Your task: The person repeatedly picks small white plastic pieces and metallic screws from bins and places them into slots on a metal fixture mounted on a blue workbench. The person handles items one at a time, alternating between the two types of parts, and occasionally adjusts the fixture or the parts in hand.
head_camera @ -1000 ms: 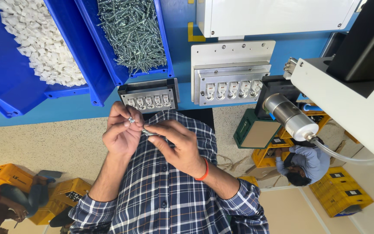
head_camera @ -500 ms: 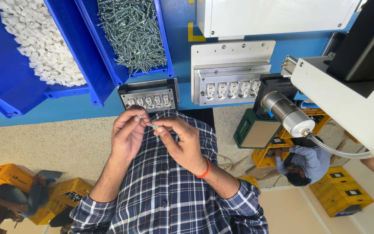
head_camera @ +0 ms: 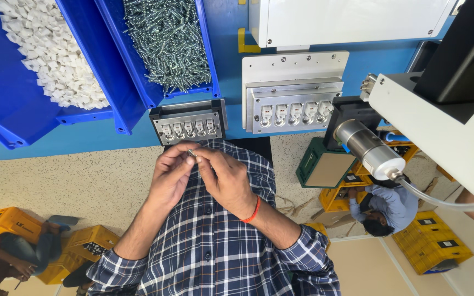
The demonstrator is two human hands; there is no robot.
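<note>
My left hand (head_camera: 167, 176) and my right hand (head_camera: 227, 180) meet at the fingertips in front of my checked shirt. Together they pinch a small metal screw (head_camera: 191, 153). A red band circles my right wrist. Just beyond the fingertips sits a grey metal fixture (head_camera: 188, 125) with a row of small white parts in its slots. Further right, a larger grey fixture (head_camera: 292, 107) holds a similar row.
A blue bin of screws (head_camera: 167, 46) and a blue bin of white plastic parts (head_camera: 50, 55) stand at the back left. A white machine with a metal cylinder (head_camera: 370, 149) fills the right. Yellow crates (head_camera: 433, 241) and other people are on the floor below.
My hands have closed together; the fingertips that were slightly apart now both grip the screw, a little nearer the small fixture.
</note>
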